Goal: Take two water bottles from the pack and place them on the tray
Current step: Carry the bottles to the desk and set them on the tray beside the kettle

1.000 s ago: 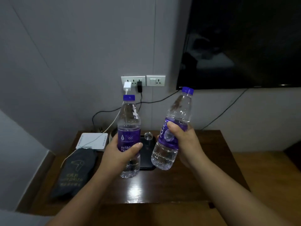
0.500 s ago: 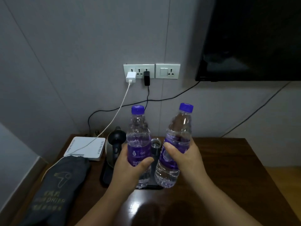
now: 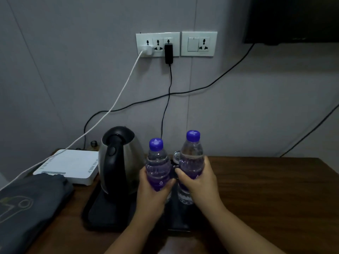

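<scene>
Kettle (image 3: 121, 158): steel, black handle, upright
Router (image 3: 70, 165): white, left of kettle
Cloth (image 3: 31, 204): grey, folded, far left
Sockets (image 3: 157, 44): two chargers plugged in
Table (image 3: 275, 189): dark wood
Screen (image 3: 293, 19): black, top right

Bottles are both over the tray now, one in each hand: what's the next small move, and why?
Probably lower both straight down and let go. The left hand and right hand each grip an upright bottle, the left bottle and the right bottle, above the black tray, right of the kettle. Whether their bases touch yet is unclear.
</scene>
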`<action>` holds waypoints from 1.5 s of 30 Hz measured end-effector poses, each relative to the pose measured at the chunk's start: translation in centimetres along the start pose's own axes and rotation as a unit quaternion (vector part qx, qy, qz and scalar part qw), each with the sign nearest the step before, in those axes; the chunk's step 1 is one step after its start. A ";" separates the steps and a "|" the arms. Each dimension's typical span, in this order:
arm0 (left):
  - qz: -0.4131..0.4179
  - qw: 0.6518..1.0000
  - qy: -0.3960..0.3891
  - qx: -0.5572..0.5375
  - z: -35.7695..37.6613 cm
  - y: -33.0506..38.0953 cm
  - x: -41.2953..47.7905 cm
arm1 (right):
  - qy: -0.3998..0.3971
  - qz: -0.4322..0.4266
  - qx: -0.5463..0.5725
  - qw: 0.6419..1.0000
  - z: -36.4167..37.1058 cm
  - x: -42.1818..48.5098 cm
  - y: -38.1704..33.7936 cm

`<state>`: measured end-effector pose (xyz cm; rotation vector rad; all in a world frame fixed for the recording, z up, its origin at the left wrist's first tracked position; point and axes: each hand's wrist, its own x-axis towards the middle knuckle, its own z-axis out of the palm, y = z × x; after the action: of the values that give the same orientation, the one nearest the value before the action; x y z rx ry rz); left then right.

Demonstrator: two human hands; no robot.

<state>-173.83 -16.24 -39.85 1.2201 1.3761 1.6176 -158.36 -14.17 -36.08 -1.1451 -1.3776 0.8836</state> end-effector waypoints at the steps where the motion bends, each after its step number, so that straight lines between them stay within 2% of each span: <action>1: 0.004 1.000 0.002 0.007 0.2 -0.8 0.2 | 0.002 -0.005 0.000 1.000 0.2 0.1 1.1; 6: 0.021 0.999 0.007 0.027 0.5 -3.2 1.9 | 0.016 -0.024 0.010 1.000 1.1 0.7 4.4; 12: 0.041 0.998 0.018 0.049 1.4 -3.6 3.4 | 0.046 -0.046 -0.007 0.998 2.1 1.9 5.3; 15: 0.042 0.998 0.008 0.047 1.5 -3.4 3.5 | 0.037 -0.052 0.003 0.998 2.5 2.2 5.2; 19: 0.041 0.998 -0.014 0.054 1.0 -3.3 3.4 | -0.014 -0.030 0.009 0.999 2.3 1.8 5.7; 25: 0.040 0.985 -0.115 0.119 -0.8 -3.8 3.1 | -0.088 -0.006 -0.091 0.992 0.2 0.5 6.2; 30: 0.026 0.978 -0.140 0.150 -1.7 -3.9 3.4 | -0.140 0.018 -0.117 0.983 -0.7 0.4 7.1; 39: 0.063 0.974 -0.085 0.201 -1.1 -3.8 2.5 | -0.078 0.019 -0.122 0.989 0.2 0.5 9.1; 45: 0.071 0.970 -0.139 0.188 -1.6 -2.9 1.9 | -0.088 0.010 -0.158 0.983 0.2 0.4 9.1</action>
<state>-176.17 -14.43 -42.28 1.7308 1.4793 1.2446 -157.12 -11.38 -44.72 -1.3457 -1.6990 0.8142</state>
